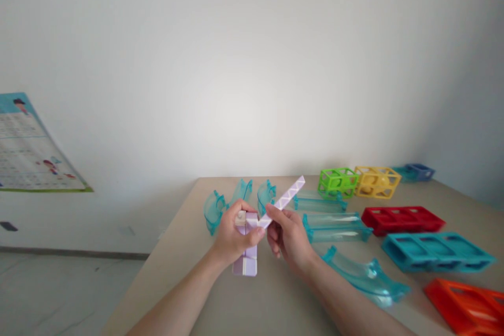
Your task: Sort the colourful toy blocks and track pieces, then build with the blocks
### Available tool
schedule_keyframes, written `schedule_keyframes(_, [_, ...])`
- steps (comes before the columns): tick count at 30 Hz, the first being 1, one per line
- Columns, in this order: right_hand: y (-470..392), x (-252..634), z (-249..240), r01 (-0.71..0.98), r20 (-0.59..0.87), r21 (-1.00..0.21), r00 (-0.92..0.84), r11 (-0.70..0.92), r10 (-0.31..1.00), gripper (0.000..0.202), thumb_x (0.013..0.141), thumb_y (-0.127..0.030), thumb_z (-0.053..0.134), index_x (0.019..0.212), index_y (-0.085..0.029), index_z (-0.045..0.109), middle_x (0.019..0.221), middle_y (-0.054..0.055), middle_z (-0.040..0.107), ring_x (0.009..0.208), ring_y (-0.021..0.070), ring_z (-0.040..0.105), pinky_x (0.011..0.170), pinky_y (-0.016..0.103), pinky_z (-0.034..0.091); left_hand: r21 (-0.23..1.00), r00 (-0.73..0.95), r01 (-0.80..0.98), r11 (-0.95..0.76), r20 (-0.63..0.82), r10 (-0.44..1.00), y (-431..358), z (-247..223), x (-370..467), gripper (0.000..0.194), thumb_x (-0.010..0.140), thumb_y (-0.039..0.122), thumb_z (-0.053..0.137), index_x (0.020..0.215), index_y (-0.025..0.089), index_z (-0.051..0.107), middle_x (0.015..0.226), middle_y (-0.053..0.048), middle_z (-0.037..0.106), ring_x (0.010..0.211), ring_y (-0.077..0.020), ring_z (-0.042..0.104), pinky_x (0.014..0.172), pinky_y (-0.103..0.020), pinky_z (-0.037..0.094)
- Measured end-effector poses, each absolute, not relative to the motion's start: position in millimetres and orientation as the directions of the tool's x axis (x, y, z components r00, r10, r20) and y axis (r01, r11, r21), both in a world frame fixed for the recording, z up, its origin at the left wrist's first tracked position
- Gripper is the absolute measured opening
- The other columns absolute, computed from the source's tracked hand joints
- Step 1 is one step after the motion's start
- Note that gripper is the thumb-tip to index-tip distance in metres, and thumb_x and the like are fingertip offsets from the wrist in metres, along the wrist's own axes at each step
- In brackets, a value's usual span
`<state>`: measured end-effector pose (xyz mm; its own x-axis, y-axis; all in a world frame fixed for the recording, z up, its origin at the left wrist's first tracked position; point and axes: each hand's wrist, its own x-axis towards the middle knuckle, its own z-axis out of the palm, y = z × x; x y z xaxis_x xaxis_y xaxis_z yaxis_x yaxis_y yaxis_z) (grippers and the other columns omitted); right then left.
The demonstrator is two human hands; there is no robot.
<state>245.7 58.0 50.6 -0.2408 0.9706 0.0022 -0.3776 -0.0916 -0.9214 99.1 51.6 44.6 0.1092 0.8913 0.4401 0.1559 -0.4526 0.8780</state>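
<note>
A pale purple and white folding toy (252,219) is held up over the table (260,304), clear of its top and left of its middle. It is made of a chain of small wedges. One part is a straight strip (291,193) that slants up toward the table's far right, its side marked with a zigzag row of purple and white triangles, its tip cut at an angle. The other part is bunched into stubby blocks, mostly smooth purple faces with white edges and a white patch near the top; its lowest block sticks out below the hand, toward the table's near edge. Where strip and blocks meet is partly hidden by a thumb.

The left hand (231,233) is closed around the bunched part, thumb lying across the front. The right hand (289,236) pinches the strip near its lower end, thumb on top, the other fingers curled beneath.

Clear teal track pieces (334,227), some curved and some straight, lie on the table from its far left to its right half. Along the table's far side sit a green frame (337,184) and a yellow frame (377,182), side by side. On the table's right are a red frame (409,227), a teal frame (437,252) and, nearest, an orange frame (443,296) cut off by the view. A poster (27,152) hangs left of the table.
</note>
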Motion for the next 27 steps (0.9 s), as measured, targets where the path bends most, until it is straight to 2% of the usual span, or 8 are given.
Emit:
schedule_keyframes(5, [51.9,244.2,50.6,-0.483,0.065,-0.864,-0.383,-0.140,0.921,0.056,0.078,-0.057,0.058,0.042,-0.017,0.042,0.036,-0.001,0.047,0.024,0.0033,0.028,0.028,0.019,0.011,0.906,0.106,0.008,-0.423,0.420,0.901,51.5,43.6,99.7,0.031,0.063,0.032,0.072,0.081,0.020,0.050,0.056,0.003,0.062,0.045,-0.0150,0.059,0.043,-0.022,0.043])
schedule_keyframes(7, [51.0,243.5,48.6,-0.531,0.105,-0.833,-0.425,-0.154,0.899,0.056,0.080,-0.057,0.056,0.044,-0.016,0.044,0.037,0.000,0.049,0.027,0.0032,0.032,0.032,0.018,0.015,0.910,0.116,-0.054,-0.410,0.414,0.903,51.8,43.1,100.0,0.033,0.064,0.035,0.072,0.082,0.020,0.050,0.056,0.002,0.064,0.043,-0.0156,0.059,0.041,-0.023,0.044])
schedule_keyframes(10, [51.0,243.2,46.5,-0.571,0.143,-0.800,-0.477,-0.182,0.867,0.055,0.083,-0.055,0.055,0.045,-0.015,0.045,0.033,-0.002,0.044,0.030,0.0041,0.036,0.037,0.017,0.023,0.909,0.132,-0.131,-0.396,0.412,0.901,52.0,42.2,99.9,0.035,0.065,0.039,0.072,0.084,0.020,0.050,0.056,0.002,0.064,0.040,-0.0161,0.059,0.038,-0.024,0.044])
schedule_keyframes(13, [52.6,244.0,45.9,-0.597,0.132,-0.769,-0.497,-0.227,0.858,0.053,0.083,-0.054,0.055,0.048,-0.016,0.046,0.038,0.000,0.050,0.028,0.0042,0.036,0.033,0.018,0.017,0.893,0.147,-0.190,-0.408,0.437,0.888,51.3,41.7,100.0,0.035,0.066,0.039,0.072,0.085,0.021,0.050,0.056,0.002,0.065,0.041,-0.0165,0.060,0.038,-0.023,0.044])
schedule_keyframes(16, [54.5,245.9,45.2,-0.618,0.105,-0.731,-0.521,-0.289,0.847,0.048,0.079,-0.051,0.063,0.050,-0.016,0.044,0.040,-0.003,0.047,0.026,0.0041,0.034,0.028,0.018,0.009,0.878,0.166,-0.222,-0.423,0.462,0.871,49.6,41.5,100.4,0.036,0.068,0.041,0.072,0.087,0.022,0.049,0.055,0.001,0.066,0.041,-0.0172,0.061,0.038,-0.023,0.045])
schedule_keyframes(20, [53.5,248.0,45.4,-0.582,0.079,-0.703,-0.636,-0.409,0.768,0.049,0.070,-0.050,0.074,0.051,-0.018,0.042,0.037,-0.009,0.035,0.026,0.0034,0.030,0.025,0.016,0.012,0.883,0.258,-0.313,-0.349,0.432,0.864,45.1,43.5,100.5,0.050,0.065,0.052,0.073,0.095,0.022,0.047,0.058,0.000,0.067,0.042,-0.0195,0.063,0.037,-0.024,0.047])
schedule_keyframes(24, [49.5,246.4,47.7,-0.583,0.090,-0.724,-0.611,-0.370,0.786,0.040,0.067,-0.050,0.077,0.069,-0.017,0.053,0.040,-0.012,0.033,0.026,0.0047,0.032,0.027,0.016,0.021,0.890,0.313,-0.394,-0.229,0.364,0.877,42.1,48.0,99.9,0.059,0.062,0.056,0.075,0.101,0.025,0.043,0.065,0.000,0.066,0.041,-0.0208,0.064,0.036,-0.027,0.049])
schedule_keyframes(27, [48.4,244.2,47.7,-0.565,0.068,-0.751,-0.582,-0.343,0.810,0.044,0.066,-0.053,0.075,0.059,-0.017,0.050,0.038,-0.010,0.036,0.026,0.0057,0.036,0.029,0.017,0.020,0.882,0.347,-0.449,-0.144,0.321,0.881,43.2,49.3,102.1,0.055,0.065,0.056,0.072,0.102,0.025,0.044,0.063,0.000,0.066,0.040,-0.0218,0.064,0.035,-0.027,0.049])
